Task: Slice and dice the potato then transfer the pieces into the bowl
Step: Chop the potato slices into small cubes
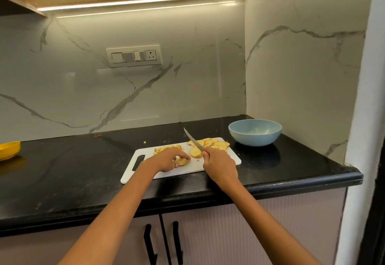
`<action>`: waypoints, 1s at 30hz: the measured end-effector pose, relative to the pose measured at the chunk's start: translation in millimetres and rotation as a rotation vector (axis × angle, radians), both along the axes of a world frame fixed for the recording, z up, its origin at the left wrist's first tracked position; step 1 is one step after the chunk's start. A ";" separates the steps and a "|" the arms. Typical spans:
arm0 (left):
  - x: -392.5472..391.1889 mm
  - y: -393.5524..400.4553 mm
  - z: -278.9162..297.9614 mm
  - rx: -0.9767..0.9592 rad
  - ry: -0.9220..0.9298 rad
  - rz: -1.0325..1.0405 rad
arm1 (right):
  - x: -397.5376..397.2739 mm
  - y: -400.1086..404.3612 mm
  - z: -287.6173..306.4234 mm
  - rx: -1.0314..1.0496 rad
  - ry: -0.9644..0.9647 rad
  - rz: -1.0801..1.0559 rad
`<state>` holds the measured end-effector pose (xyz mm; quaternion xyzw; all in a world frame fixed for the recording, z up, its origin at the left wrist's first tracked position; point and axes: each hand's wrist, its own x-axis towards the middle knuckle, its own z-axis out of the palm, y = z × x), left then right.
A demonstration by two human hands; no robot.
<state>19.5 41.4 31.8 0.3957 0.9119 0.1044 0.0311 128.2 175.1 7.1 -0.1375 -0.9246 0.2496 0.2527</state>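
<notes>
On the white plastic cutting board point(212, 166), near its middle, the left hand point(166, 159) curls its fingers over a round, pale yellow potato slice point(182, 161) lying flat, thumb and fingertips pinching its edge. Just right of it, the right hand point(218, 164) is wrapped round the red handle of a thin steel kitchen knife point(193, 141); the blade's long axis runs from the hand up toward the far left, its tip pointing at the back wall and lifted clear of the board. Beside the blade, touching the board, sits a thicker yellow potato chunk point(195, 152). Farther right along the far edge lies a loose heap of overlapping potato rounds point(214, 143), and to the far left of the hands a scatter of small diced potato bits point(164, 148). The board lies with its long axis running left to right, handle slot at the left, on a black stone counter point(73, 171). Beyond its right end stands a light blue round bowl point(255, 137); whether it holds anything cannot be told. At the left edge sits a yellow bowl point(9, 150).
</notes>
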 end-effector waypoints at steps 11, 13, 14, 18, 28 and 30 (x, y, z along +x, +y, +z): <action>0.1 -23.1 -25.6 0.453 -0.100 0.177 | 26.2 -23.7 9.3 0.253 -0.267 0.032; 1.3 -26.0 -30.8 0.564 -0.125 0.195 | 25.4 -28.9 11.2 0.278 -0.273 0.039; 3.1 -25.5 -32.6 0.604 -0.126 0.202 | 24.7 -31.9 11.9 0.292 -0.273 0.043; 7.0 -21.6 -35.6 0.671 -0.100 0.213 | 22.9 -39.8 12.1 0.319 -0.267 0.043; 7.4 -24.7 -35.4 0.687 -0.165 0.226 | 30.5 -41.0 9.4 0.234 -0.258 0.048; 7.7 -23.7 -34.8 0.686 -0.168 0.235 | 30.8 -41.8 10.3 0.237 -0.266 0.046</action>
